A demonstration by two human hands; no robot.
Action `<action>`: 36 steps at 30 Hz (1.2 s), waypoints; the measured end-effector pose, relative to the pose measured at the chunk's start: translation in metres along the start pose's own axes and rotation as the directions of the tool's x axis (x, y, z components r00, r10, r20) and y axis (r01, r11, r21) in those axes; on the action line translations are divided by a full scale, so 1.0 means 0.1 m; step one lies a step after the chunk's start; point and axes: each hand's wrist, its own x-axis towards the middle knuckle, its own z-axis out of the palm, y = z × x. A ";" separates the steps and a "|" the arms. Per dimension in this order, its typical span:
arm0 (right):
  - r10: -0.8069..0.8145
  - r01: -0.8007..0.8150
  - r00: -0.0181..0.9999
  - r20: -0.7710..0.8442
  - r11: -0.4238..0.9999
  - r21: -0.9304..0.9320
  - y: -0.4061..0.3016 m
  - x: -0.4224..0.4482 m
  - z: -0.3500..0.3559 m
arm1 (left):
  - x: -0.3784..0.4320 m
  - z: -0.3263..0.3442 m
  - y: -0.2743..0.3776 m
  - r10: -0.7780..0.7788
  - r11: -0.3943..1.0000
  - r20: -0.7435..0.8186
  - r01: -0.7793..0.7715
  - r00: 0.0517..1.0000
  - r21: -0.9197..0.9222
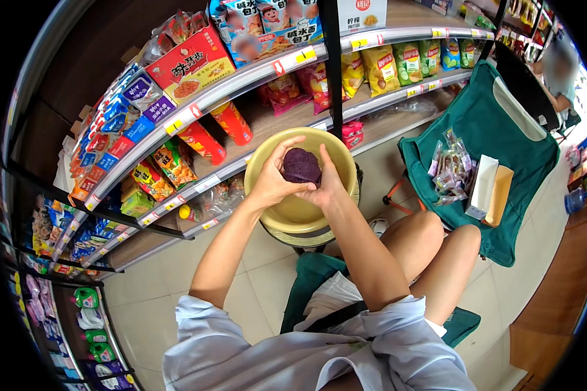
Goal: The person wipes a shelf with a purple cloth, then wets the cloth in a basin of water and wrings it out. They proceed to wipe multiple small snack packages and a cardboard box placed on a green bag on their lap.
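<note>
Both of my hands cup a rounded dark purple cloth or sponge (301,166) over a yellow plastic basin (301,215). My left hand (275,172) presses on its left side, with the thumb reaching across underneath it. On the right side, my right hand (327,180) holds it with the fingers pointing up. What the purple thing is exactly, I cannot tell. The basin rests on a round stool or stand, mostly hidden beneath it. Shallow liquid may lie in the basin, but this is unclear.
Curved store shelves with snack bags (382,68) and a red snack box (191,64) stand beyond and left of the basin. At right, a green folding chair (474,117) holds small packets (451,171) and an open carton (483,188). Another person (560,73) is at far right.
</note>
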 end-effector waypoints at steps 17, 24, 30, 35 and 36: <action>-0.580 0.531 0.801 -0.151 0.803 -0.271 0.16 0.25 0.21 | 0.14 -0.07 -0.38 -0.473 0.599 -0.381 -0.027 0.795 -0.800; -0.689 0.528 0.708 -0.153 0.660 -0.534 0.13 0.30 0.21 | 0.18 0.01 -0.43 -0.544 0.614 -0.429 -0.007 0.721 -0.789; -0.703 0.484 0.697 -0.142 0.607 -0.630 0.12 0.33 0.17 | 0.15 0.00 -0.55 -0.545 0.642 -0.420 0.040 0.726 -0.765; -0.374 0.349 0.899 -0.229 0.926 -0.142 -0.01 0.35 -0.03 | 0.21 0.10 -0.38 -0.488 0.731 -0.467 0.054 0.737 -0.680; -0.298 0.297 0.933 -0.203 0.954 -0.036 -0.01 0.33 -0.05 | 0.21 0.05 -0.35 -0.414 0.720 -0.435 -0.005 0.800 -0.694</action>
